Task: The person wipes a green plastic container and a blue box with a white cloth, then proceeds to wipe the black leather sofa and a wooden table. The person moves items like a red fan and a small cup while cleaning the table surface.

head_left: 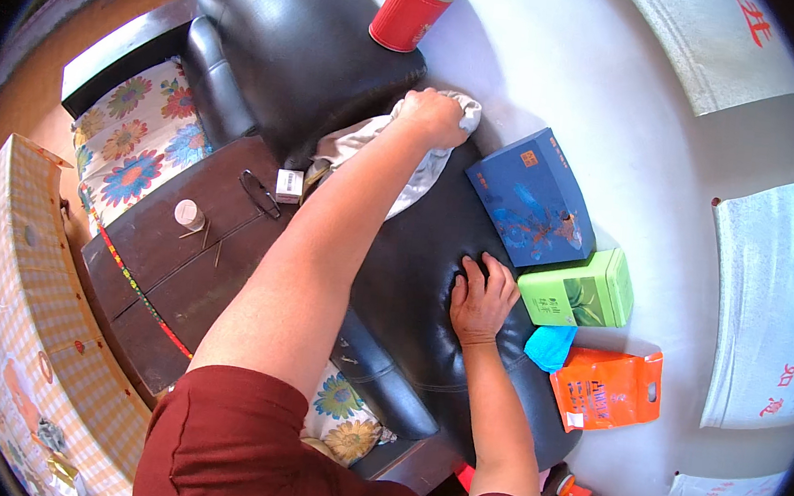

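My left hand (435, 118) reaches far forward and is closed on a white cloth (425, 183). The cloth bunches around the fingers and drapes over the black leather sofa back (409, 270); my forearm covers part of it. Lower down, my right hand (483, 299) lies palm-down on that leather with its fingers apart. Just beyond its fingertips stand a blue box (532, 199) with a printed picture and a green tin (574, 292). A red tin (414, 12) with a silver lid stands on the sofa's farther section, past my left hand.
A blue cloth (550, 348) and an orange bag (604, 390) sit along the white wall (568, 72). On the brown wooden table (157, 319) are a small white box (289, 186), a round toothpick container (189, 215) and a thin black loop (259, 193). A checked tablecloth (62, 268) hangs at left.
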Motion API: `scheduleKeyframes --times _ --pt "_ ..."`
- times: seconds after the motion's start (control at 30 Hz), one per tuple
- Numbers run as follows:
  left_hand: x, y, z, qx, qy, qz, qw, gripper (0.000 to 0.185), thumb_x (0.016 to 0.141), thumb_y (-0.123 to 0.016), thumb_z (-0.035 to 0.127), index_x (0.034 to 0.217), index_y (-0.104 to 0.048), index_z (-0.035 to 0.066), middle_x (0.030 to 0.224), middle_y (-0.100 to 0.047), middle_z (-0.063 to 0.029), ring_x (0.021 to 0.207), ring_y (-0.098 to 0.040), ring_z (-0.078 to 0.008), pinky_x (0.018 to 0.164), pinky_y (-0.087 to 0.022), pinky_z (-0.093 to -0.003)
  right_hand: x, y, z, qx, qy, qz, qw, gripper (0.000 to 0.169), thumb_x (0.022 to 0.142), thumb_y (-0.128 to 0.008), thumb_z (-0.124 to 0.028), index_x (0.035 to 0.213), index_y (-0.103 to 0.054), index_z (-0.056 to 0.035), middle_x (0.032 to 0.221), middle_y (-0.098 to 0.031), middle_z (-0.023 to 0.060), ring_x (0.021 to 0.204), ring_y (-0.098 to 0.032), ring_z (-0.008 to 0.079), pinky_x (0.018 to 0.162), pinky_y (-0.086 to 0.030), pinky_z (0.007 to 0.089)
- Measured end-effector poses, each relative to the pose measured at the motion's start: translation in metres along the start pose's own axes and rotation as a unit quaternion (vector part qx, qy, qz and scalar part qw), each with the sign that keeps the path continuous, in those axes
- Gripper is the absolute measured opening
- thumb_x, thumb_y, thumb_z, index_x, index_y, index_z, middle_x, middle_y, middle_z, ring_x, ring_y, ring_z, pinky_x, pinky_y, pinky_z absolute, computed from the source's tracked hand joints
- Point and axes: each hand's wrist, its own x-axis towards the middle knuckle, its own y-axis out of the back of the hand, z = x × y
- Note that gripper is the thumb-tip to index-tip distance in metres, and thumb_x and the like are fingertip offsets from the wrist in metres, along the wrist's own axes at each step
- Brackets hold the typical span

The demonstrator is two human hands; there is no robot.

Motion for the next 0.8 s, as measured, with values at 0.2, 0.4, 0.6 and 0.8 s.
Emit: scheduleKeyframes --times 0.2,0.4,0.6,0.8 --pt "-0.074 -0.010 -0.030 -0.024 -0.120 0.065 0.990 0.027 0.071 -0.069 0.025 0.088 -0.066 0.004 0.097 -0.065 -0.0121 0.098 -0.060 -0.0344 0.084 -0.052 -0.0426 -0.007 0.001 0.010 -0.009 -0.010 0.002 1.000 0.034 0.080 -0.067 -0.026 0.114 -0.063 -0.0223 0.124 -0.054 0.0054 0.113 -0.050 0.0292 0.091 -0.038 0.0460" --pt "-0.035 -0.009 -0.026 -0.029 -0.107 0.061 0.992 0.026 0.072 -0.067 0.026 0.087 -0.067 0.005 0.094 -0.067 -0.0142 0.098 -0.062 -0.0337 0.085 -0.050 -0.0425 -0.006 -0.003 0.007 -0.002 -0.005 0.002 1.000 0.036 0.080 -0.066 -0.027 0.116 -0.061 -0.0233 0.124 -0.053 0.0056 0.113 -0.049 0.0293 0.091 -0.038 0.0456" --pt "0.008 0.010 0.004 -0.011 -0.006 -0.076 0.997 0.035 0.079 -0.061 0.037 0.096 -0.071 0.008 0.097 -0.069 -0.0166 0.095 -0.065 -0.0334 0.085 -0.052 -0.0429 -0.002 -0.003 0.004 0.007 -0.009 0.003 1.000 0.034 0.079 -0.067 -0.025 0.113 -0.063 -0.0220 0.124 -0.053 0.0052 0.114 -0.049 0.0289 0.092 -0.037 0.0452" --pt "-0.089 -0.024 -0.050 -0.081 -0.082 0.098 0.988 0.027 0.072 -0.067 0.027 0.083 -0.063 0.003 0.095 -0.064 -0.0140 0.093 -0.061 -0.0362 0.081 -0.051 -0.0452 -0.009 0.001 0.011 -0.015 -0.009 0.000 1.000 0.035 0.080 -0.067 -0.025 0.114 -0.062 -0.0221 0.124 -0.054 0.0051 0.113 -0.049 0.0293 0.091 -0.038 0.0449"
